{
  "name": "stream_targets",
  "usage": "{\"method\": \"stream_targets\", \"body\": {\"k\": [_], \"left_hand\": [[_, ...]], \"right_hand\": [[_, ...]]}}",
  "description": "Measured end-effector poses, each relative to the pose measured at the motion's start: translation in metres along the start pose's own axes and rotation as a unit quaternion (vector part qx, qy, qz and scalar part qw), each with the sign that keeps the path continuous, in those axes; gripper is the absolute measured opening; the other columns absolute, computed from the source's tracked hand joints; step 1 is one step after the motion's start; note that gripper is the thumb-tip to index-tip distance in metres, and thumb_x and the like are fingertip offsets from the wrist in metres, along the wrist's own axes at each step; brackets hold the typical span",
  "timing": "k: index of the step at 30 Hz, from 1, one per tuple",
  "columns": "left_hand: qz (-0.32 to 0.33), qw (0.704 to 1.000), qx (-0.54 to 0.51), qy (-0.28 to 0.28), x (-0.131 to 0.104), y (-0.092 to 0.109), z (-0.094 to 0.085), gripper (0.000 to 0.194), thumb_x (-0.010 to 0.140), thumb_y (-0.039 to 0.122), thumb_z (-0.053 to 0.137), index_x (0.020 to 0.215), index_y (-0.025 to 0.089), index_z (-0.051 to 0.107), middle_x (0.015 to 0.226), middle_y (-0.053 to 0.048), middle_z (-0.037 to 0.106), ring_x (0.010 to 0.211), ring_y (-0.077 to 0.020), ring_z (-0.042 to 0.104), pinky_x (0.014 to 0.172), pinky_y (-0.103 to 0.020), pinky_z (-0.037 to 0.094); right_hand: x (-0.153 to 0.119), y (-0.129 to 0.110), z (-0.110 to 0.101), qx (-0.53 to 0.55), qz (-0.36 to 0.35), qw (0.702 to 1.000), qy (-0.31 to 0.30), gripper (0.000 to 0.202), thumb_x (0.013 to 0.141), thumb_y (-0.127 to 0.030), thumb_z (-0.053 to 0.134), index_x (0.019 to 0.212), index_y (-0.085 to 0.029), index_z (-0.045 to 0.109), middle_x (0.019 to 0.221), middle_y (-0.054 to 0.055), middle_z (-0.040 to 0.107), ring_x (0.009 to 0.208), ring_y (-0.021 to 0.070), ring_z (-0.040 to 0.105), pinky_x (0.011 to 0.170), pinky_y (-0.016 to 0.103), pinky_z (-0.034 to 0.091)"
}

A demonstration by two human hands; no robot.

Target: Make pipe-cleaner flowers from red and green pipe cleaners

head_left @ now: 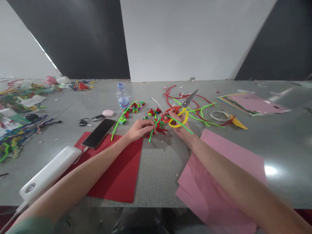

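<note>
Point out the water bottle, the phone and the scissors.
Water bottle [123, 101]: head view, on its label.
Phone [98, 133]: head view, middle of its dark screen.
Scissors [190, 98]: head view, on the metal blades.

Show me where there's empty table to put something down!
A bare strip of table lies between the red paper and pink paper. Another patch, beyond the keys and left of the bottle, has just tiny bits on it. It's crowded around the scissors and fuzzy sticks, and in the colourful tangle far left.
</note>
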State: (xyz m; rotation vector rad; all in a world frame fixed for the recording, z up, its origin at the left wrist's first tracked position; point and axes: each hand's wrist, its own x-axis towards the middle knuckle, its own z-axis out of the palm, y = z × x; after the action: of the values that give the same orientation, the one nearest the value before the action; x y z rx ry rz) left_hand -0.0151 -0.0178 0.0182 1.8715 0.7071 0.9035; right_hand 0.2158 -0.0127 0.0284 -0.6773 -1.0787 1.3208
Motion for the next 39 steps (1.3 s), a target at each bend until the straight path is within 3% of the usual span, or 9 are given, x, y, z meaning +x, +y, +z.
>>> {"method": "stream_targets", "body": {"k": [6,10,18,22,28,32,39], "left_hand": [[-0.006,1.0,0.023,-0.008,-0.001,0.0,0.0,0.039,0.101,0.049,0.066,0.09,0.015,0.079,0.074,-0.002,0.069,0.062,-0.0123,0.055,0.059,-0.025,0.04],[-0.011,1.0,0.009,-0.015,-0.001,0.001,0.0,0.042,0.102,0.051,0.065,0.087,0.015,0.078,0.078,-0.004,0.072,0.065,-0.014,0.061,0.062,-0.026,0.044],[0.008,0.996,0.075,-0.045,-0.001,0.005,0.001,0.042,0.103,0.048,0.061,0.086,0.015,0.08,0.081,-0.008,0.078,0.071,-0.0163,0.068,0.067,-0.026,0.048],[0.037,0.989,0.138,-0.044,-0.001,0.008,0.004,0.037,0.102,0.046,0.062,0.09,0.015,0.08,0.081,-0.006,0.079,0.069,-0.0156,0.068,0.068,-0.026,0.048],[0.075,0.981,0.17,-0.061,0.0,0.007,0.005,0.033,0.101,0.045,0.065,0.1,0.017,0.082,0.092,-0.007,0.083,0.076,-0.0164,0.071,0.075,-0.027,0.051],[0.108,0.971,0.202,-0.067,0.0,0.002,0.006,0.034,0.101,0.047,0.068,0.095,0.016,0.082,0.081,-0.005,0.079,0.067,-0.0142,0.066,0.069,-0.026,0.049],[0.138,0.962,0.22,-0.08,-0.001,0.003,0.01,0.031,0.101,0.045,0.071,0.091,0.018,0.082,0.09,-0.008,0.082,0.077,-0.0166,0.073,0.078,-0.028,0.053]], "right_hand": [[0.002,0.01,0.004,-0.046,-0.049,0.998,0.004,0.041,0.079,-0.055,0.094,0.092,-0.028,0.066,0.091,0.002,0.081,0.095,0.0246,0.081,0.081,0.037,0.067],[0.002,0.018,0.006,-0.128,-0.085,0.988,0.0,0.036,0.085,-0.054,0.088,0.09,-0.026,0.066,0.09,0.003,0.08,0.088,0.0229,0.08,0.081,0.037,0.067],[0.002,0.024,-0.001,-0.331,-0.141,0.932,0.052,0.033,0.091,-0.054,0.077,0.084,-0.026,0.06,0.075,0.001,0.072,0.073,0.022,0.076,0.071,0.036,0.061],[-0.001,0.021,0.002,-0.382,-0.157,0.906,0.087,0.036,0.091,-0.058,0.074,0.084,-0.026,0.059,0.073,0.001,0.07,0.065,0.0198,0.069,0.065,0.034,0.057],[-0.008,0.016,0.012,-0.429,-0.216,0.87,0.108,0.03,0.09,-0.054,0.074,0.092,-0.026,0.063,0.078,0.002,0.074,0.069,0.0209,0.072,0.071,0.036,0.057],[-0.009,0.02,0.013,-0.437,-0.212,0.869,0.096,0.031,0.09,-0.054,0.076,0.095,-0.026,0.066,0.081,0.002,0.075,0.071,0.0215,0.073,0.07,0.036,0.057],[-0.005,0.019,0.01,-0.401,-0.21,0.885,0.112,0.028,0.088,-0.05,0.076,0.094,-0.025,0.065,0.078,0.001,0.075,0.068,0.0208,0.073,0.069,0.035,0.057]]}}
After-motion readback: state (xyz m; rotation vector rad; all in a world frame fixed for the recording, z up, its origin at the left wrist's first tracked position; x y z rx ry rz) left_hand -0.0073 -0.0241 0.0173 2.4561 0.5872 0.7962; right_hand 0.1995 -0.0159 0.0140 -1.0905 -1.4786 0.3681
